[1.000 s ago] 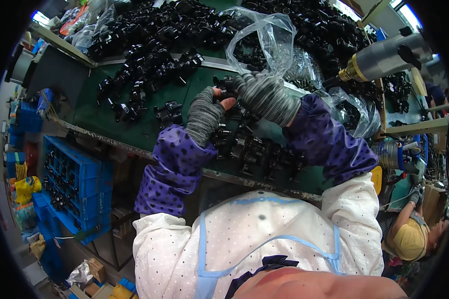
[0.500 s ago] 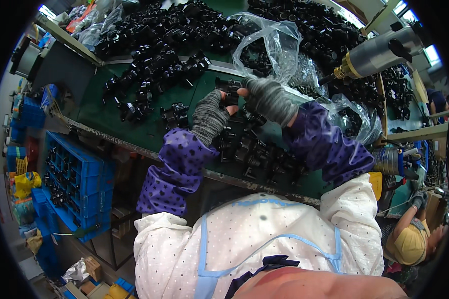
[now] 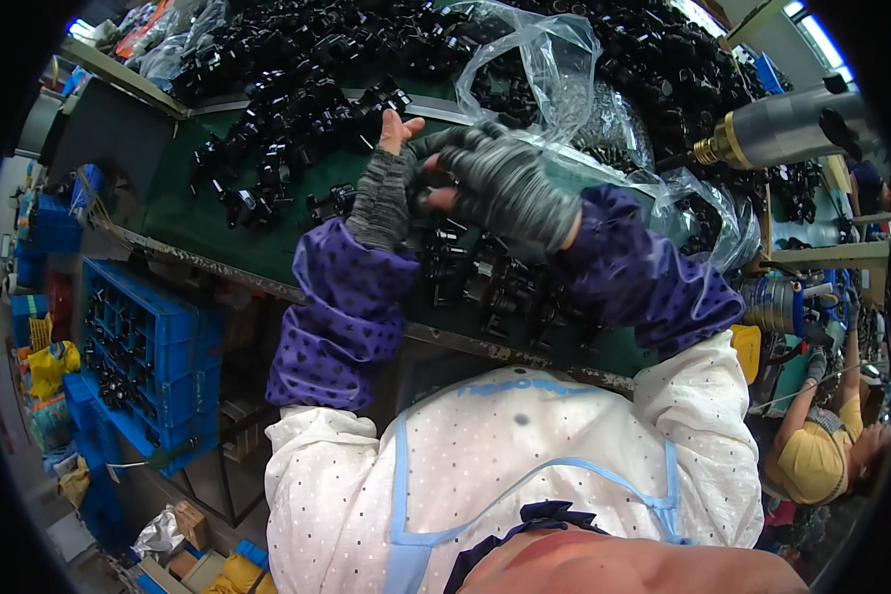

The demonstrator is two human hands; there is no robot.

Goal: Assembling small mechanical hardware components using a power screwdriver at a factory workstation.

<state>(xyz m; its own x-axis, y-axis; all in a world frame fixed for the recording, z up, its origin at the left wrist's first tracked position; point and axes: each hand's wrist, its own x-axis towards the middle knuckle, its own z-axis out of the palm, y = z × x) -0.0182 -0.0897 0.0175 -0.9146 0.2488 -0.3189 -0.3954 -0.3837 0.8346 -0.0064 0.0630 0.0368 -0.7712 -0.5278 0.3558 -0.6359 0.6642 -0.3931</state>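
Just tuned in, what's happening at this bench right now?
A person in grey knit fingerless gloves and purple sleeve covers works at a green-topped bench heaped with small black plastic parts. The left hand and right hand meet over the bench, fingers together on what looks like one black part; it is mostly hidden. A clear plastic bag gapes just behind the hands. Blue crates stand below on the left.

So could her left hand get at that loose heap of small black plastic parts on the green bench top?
Probably yes: the left hand is just beside the black plastic parts, nothing between them.
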